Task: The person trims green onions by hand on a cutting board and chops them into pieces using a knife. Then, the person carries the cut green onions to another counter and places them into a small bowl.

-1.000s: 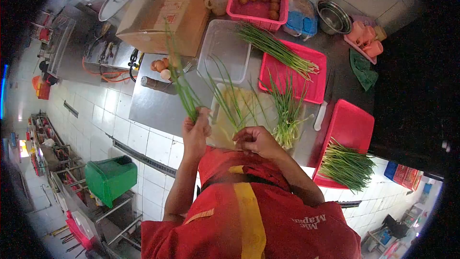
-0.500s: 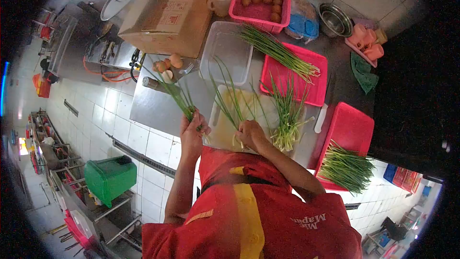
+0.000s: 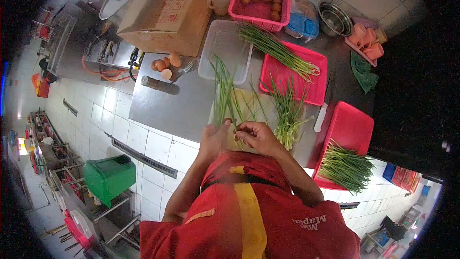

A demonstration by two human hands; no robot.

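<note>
My left hand point(image 3: 214, 138) is closed around a small bunch of spring onions point(image 3: 222, 91), their green tops pointing away from me. Close beside it, my right hand point(image 3: 258, 137) pinches a few thin stalks near their lower ends, against the bunch. Both hands are over the near edge of a pale cutting board point(image 3: 267, 104). On the board's right side lies a loose heap of spring onions point(image 3: 287, 120), roots toward me. A knife point(image 3: 321, 117) with a white handle rests to the right of the board.
Beyond the board are a clear plastic tub point(image 3: 225, 52) and a pink tray point(image 3: 299, 91) with a spring onion bundle across it. Another pink tray point(image 3: 352, 124) holds more at the right edge. Eggshells point(image 3: 166, 74), a cardboard box point(image 3: 167, 14) and a pink basket point(image 3: 261, 12) stand farther back.
My left hand has swung right with its bunch, from beyond the board's left edge to beside my right hand. The stalks of both hands now come together.
</note>
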